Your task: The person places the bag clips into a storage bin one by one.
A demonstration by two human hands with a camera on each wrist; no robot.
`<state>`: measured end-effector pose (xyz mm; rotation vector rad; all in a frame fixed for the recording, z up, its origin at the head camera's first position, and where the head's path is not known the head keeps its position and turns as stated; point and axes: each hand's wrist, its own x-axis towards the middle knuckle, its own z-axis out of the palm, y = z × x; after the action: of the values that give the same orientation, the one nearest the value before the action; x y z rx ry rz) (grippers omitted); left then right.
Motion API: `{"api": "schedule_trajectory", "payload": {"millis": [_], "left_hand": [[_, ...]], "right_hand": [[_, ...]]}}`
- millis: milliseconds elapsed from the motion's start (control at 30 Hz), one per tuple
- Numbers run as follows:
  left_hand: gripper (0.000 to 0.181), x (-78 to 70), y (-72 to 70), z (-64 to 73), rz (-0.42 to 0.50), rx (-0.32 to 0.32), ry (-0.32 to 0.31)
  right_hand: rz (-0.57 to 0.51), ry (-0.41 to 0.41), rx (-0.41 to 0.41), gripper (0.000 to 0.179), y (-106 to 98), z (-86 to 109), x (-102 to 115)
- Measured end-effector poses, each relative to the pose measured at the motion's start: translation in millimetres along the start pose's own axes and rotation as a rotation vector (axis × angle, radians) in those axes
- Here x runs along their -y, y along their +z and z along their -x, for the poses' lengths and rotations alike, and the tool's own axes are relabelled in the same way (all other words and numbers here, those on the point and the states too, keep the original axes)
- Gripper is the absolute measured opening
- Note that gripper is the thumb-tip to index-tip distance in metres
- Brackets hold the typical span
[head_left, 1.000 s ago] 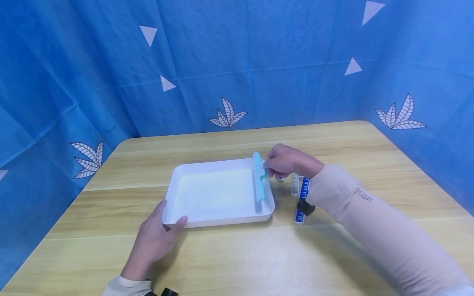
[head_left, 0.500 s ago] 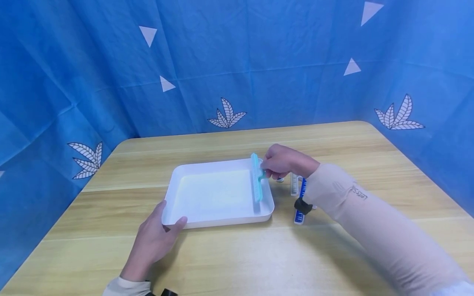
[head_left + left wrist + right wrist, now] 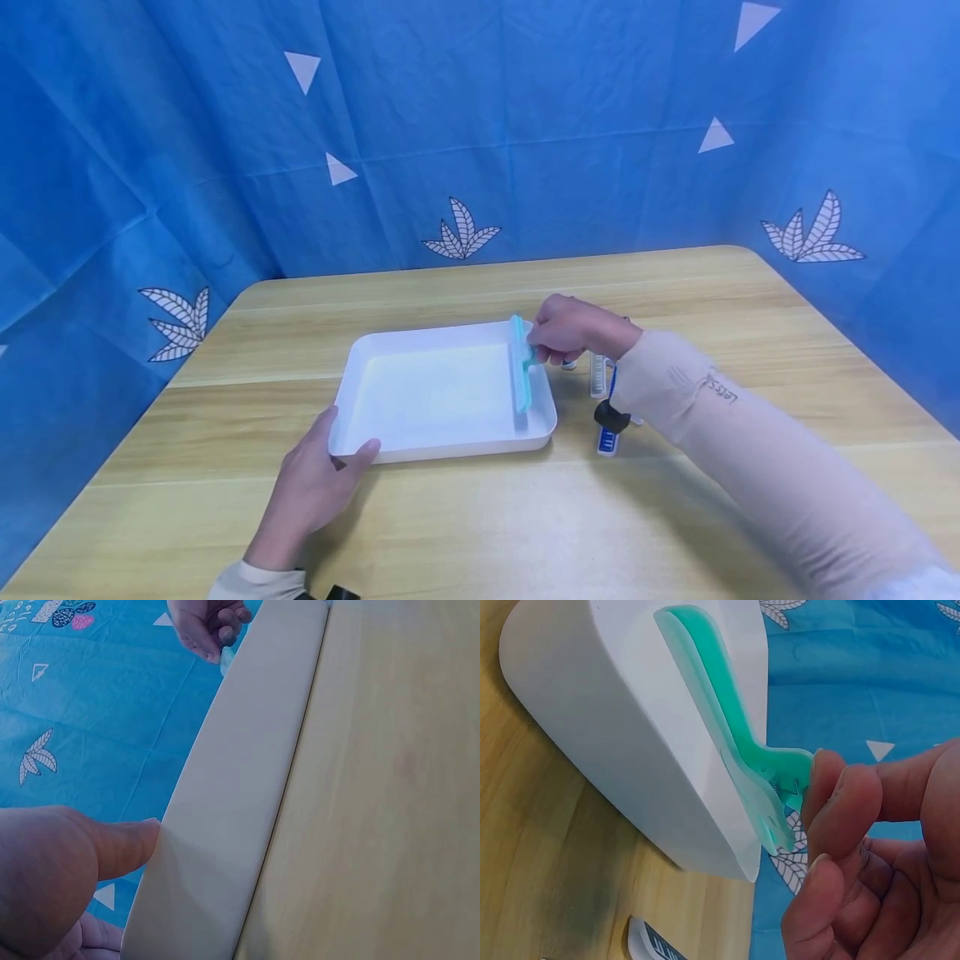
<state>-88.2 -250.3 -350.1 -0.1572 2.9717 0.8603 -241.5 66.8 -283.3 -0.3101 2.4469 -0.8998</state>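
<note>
A white rectangular tray point(image 3: 427, 387) lies on the table. At its near left corner my left hand point(image 3: 318, 475) holds on, the thumb tip touching the rim in the left wrist view and the fingers along the left side. My right hand point(image 3: 566, 327) pinches the handle of a teal bag clip point(image 3: 521, 379) between thumb and fingers. Lengthwise, the clip hangs over the tray's right end, just inside the right wall. In the right wrist view the clip's spring point(image 3: 786, 787) shows beside the fingertips, and its long bars look closed together.
Right of the tray lie a blue clip point(image 3: 608, 442), partly covered by the right wrist, and a pale grey clip point(image 3: 597, 379). Another small piece point(image 3: 569, 364) peeks out under the right hand. A blue patterned curtain point(image 3: 480, 125) hangs behind the wooden table point(image 3: 480, 533).
The right hand and the teal bag clip have shifted slightly left and lower over the tray. The left hand and the tray have stayed in place.
</note>
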Motion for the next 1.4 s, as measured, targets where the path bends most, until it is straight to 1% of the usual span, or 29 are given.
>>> {"api": "schedule_trajectory", "payload": {"millis": [233, 400, 633, 1167, 1400], "left_hand": [[0.096, -1.5, 0.7, 0.1, 0.001, 0.002, -0.008], [0.097, -2.3, 1.2, 0.0, -0.001, 0.002, -0.014], [0.096, -3.3, -0.1, 0.2, -0.002, 0.002, -0.012], [0.096, -3.5, -1.9, -0.4, -0.005, 0.020, -0.025], [0.095, -3.4, -1.5, -0.7, -0.001, 0.017, -0.016]], "right_hand": [[-0.004, -0.019, 0.016, 0.032, 1.8, -2.7, -4.3], [-0.003, -0.015, 0.016, 0.030, 3.7, -3.9, -6.1], [0.023, -0.018, 0.008, 0.033, 4.9, -4.1, -5.6], [0.119, 0.023, 0.031, 0.033, 4.6, -7.6, 4.0], [0.132, 0.038, 0.036, 0.032, 4.7, -8.9, 5.3]]}}
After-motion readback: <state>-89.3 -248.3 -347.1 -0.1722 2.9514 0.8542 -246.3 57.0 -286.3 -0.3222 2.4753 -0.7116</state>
